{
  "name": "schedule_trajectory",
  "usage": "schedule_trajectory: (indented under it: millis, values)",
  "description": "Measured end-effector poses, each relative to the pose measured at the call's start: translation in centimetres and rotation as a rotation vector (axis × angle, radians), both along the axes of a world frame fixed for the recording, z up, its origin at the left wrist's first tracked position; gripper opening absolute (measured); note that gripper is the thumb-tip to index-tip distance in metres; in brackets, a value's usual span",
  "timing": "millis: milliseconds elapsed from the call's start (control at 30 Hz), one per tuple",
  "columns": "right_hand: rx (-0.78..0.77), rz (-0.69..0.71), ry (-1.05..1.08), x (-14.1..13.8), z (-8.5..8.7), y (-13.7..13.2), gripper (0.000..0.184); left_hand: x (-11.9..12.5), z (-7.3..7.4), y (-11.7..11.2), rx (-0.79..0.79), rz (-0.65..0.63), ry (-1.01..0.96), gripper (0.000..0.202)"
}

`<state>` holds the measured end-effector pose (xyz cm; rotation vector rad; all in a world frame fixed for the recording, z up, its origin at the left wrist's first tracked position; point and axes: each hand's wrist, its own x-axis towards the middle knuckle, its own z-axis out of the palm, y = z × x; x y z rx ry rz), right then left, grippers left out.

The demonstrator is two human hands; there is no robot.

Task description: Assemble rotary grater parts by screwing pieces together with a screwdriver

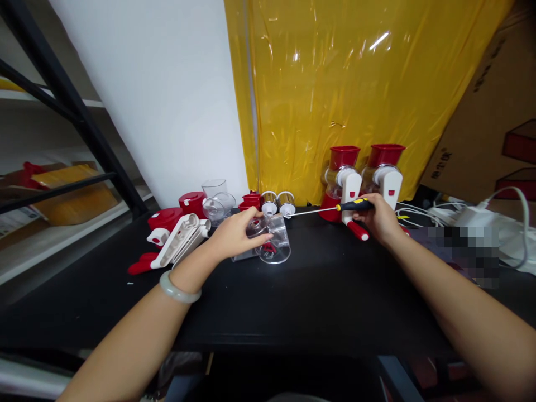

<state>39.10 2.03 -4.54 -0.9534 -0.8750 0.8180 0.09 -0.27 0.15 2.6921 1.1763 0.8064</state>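
Note:
My right hand (pixel 379 220) grips a screwdriver (pixel 354 205) by its black and yellow handle. Its long metal shaft points left, with the tip near the fingers of my left hand (pixel 240 231). That hand curves its thumb and fingers around a clear plastic grater housing (pixel 280 237) lying on the black table (pixel 301 301). A small red piece (pixel 269 247) shows through the clear plastic. Just behind stand two grater drums (pixel 278 202) with white ends, beside small red parts (pixel 250 200). My left palm hides some of the housing.
White crank arms (pixel 180 240) with red handles, red bases (pixel 165 219) and a clear hopper (pixel 214 198) lie left. Two assembled red-and-white rotary graters (pixel 349 181) stand at back right. White cables and a power adapter (pixel 473 215) lie far right. Yellow-taped board (pixel 335 84) rises behind.

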Motion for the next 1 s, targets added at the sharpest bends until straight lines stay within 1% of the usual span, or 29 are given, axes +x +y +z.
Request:
schedule_trajectory:
  millis: [133,200,267,367,467,633,733,833,933,1000]
  values:
    - [-0.03,-0.113,-0.243,0.6,-0.3,0.0,0.042,0.0,0.1,-0.1,-0.003,-0.007,-0.003,0.044]
    - [-0.013,-0.109,-0.291,0.5,-0.3,-0.1,0.041,0.1,0.2,-0.2,-0.002,-0.008,-0.006,0.043]
    - [0.006,-0.07,-0.228,0.3,-0.2,-0.2,0.032,0.1,0.2,-0.2,-0.002,-0.006,-0.006,0.043]
    - [0.003,0.025,-0.033,-0.2,0.1,-0.3,0.014,0.1,0.2,-0.3,-0.004,-0.004,-0.001,0.044]
    - [-0.034,0.069,0.098,-0.4,0.3,-0.2,0.015,0.1,0.2,-0.2,-0.007,-0.006,0.001,0.045]
    - [-0.03,0.007,0.152,-0.4,0.5,-0.1,0.019,0.0,0.1,-0.1,-0.004,-0.004,0.009,0.045]
    - [-0.022,-0.025,0.097,-0.4,0.4,-0.1,0.019,0.0,0.1,-0.1,-0.012,-0.004,0.01,0.045]
    - [-0.034,-0.077,-0.025,-0.4,0.3,-0.2,0.019,0.0,0.1,-0.1,-0.013,-0.005,0.006,0.045]
    - [-0.005,-0.112,-0.139,-0.2,0.1,-0.3,0.034,0.1,0.2,-0.2,-0.011,-0.004,0.008,0.045]
    - [0.025,-0.117,-0.185,-0.2,0.0,-0.3,0.039,0.1,0.2,-0.2,-0.011,0.001,0.011,0.045]
